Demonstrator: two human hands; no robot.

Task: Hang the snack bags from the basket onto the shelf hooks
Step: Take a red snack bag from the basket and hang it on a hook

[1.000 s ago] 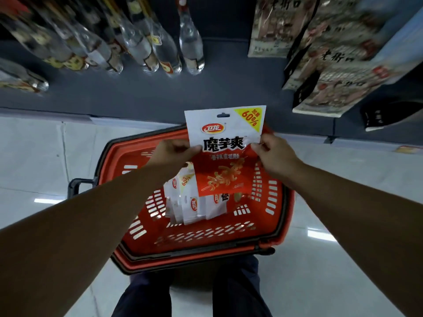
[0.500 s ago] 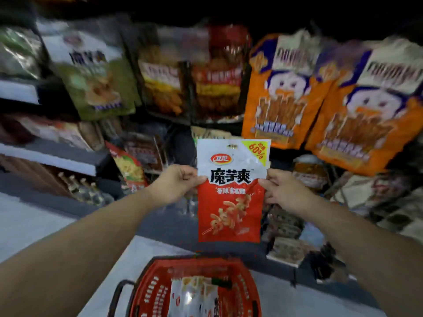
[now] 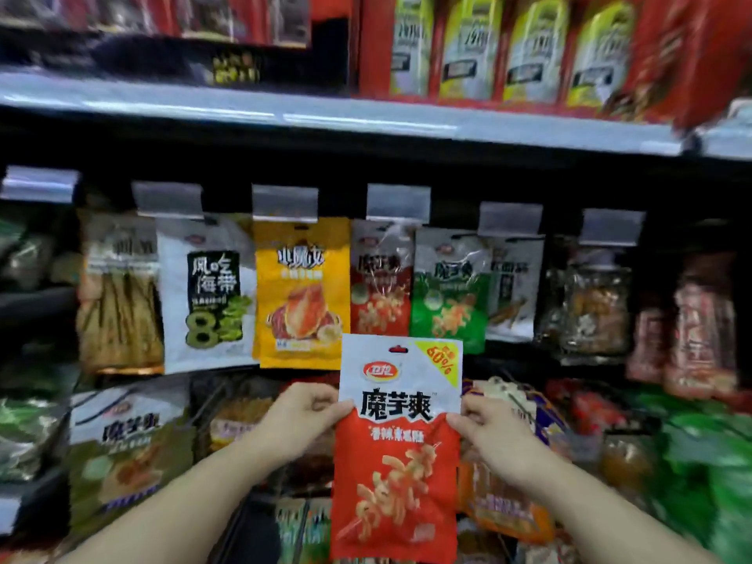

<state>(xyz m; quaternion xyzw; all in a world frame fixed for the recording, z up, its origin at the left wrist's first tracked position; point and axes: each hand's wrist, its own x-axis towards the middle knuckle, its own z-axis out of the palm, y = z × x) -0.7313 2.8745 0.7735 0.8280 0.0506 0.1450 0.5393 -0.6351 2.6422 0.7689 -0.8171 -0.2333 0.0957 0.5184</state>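
Two hands: both grip one red-and-white foil snack bag (image 3: 396,445) upright in front of the shelf rows.
Left hand (image 3: 303,417): fingers curled, thumb pinching the bag's left edge about where the white top meets the red lower part.
Right hand (image 3: 486,427): fingers curled, thumb and fingers pinching the bag's right edge at the same height.
Held bag: front faces the camera; white upper part with a red oval logo, black characters and a yellow corner patch, red lower part with a picture of skewered snack pieces; a small hang hole (image 3: 398,349) sits at the middle of its top edge.
Bag position: raised in the air below the upper row of hanging packs; its top edge overlaps the bottom of a red hanging snack pack of the same design (image 3: 380,278) and lies just beside the bottom of a yellow hanging snack pack (image 3: 301,293).
Upper row: a white seaweed pack with a big green figure eight (image 3: 203,295) hangs left of the yellow one, a green-and-white hanging pack (image 3: 449,291) right of the red one.
Hook fronts: grey plastic price-tag holders (image 3: 398,202) hang above each column of packs.
Top shelf: a pale shelf edge (image 3: 366,120) carries red cartons with yellow-green packs (image 3: 504,46).
Sharpness: outer parts of the view are blurred.
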